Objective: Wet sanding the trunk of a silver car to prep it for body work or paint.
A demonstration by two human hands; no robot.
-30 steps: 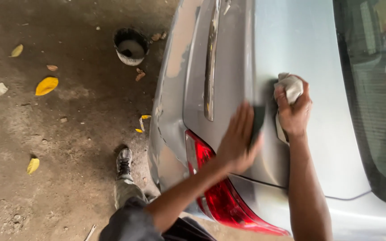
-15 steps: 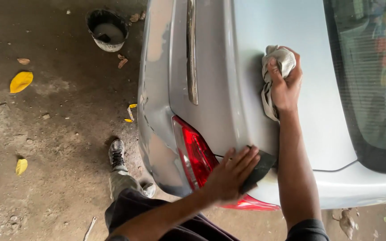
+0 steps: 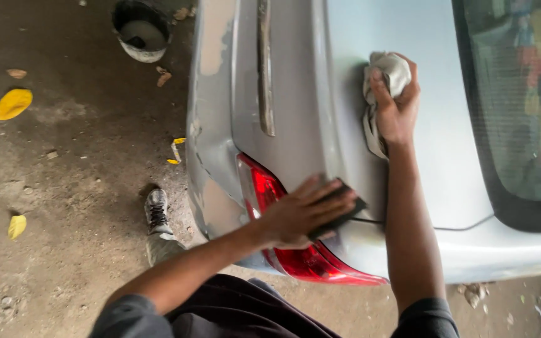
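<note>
Near rear corner of silver car boot [image 3: 433,144], left hand [image 3: 305,213] lies flat, fingers spread, pressing dark sanding block [image 3: 342,209] against panel just right of red tail light [image 3: 283,250]. Block pinned under fingers, not clenched. Farther up boot lid, right hand [image 3: 396,106] clenched round crumpled grey rag [image 3: 386,75], rag touching paint. Chrome trim strip [image 3: 265,69] left of rag. Far left on concrete floor [image 3: 64,188]: dark bucket [image 3: 140,28], yellow leaves [image 3: 14,103]. Shoe [image 3: 156,211] near bumper.
</note>
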